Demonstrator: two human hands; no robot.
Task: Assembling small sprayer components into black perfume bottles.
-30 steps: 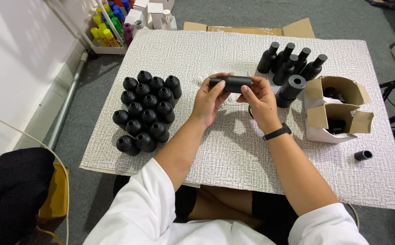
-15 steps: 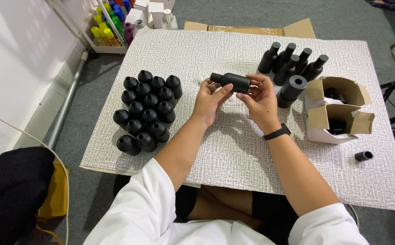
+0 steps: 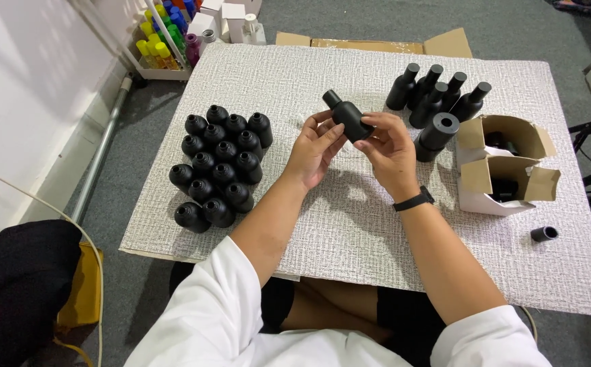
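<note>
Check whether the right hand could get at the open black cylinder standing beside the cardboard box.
Probably yes. The open black cylinder stands just beside the right hand with bare mat between them, but that hand, with the left hand, is occupied holding a black bottle.

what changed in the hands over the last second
The small matte black bottle was lying level between both hands; it is now tilted, neck up toward the left, body lower right. The right hand grips its body, and the left hand fingers rest by its neck. The cluster of black bottles, the capped bottles and the open cardboard box stayed put.
</note>
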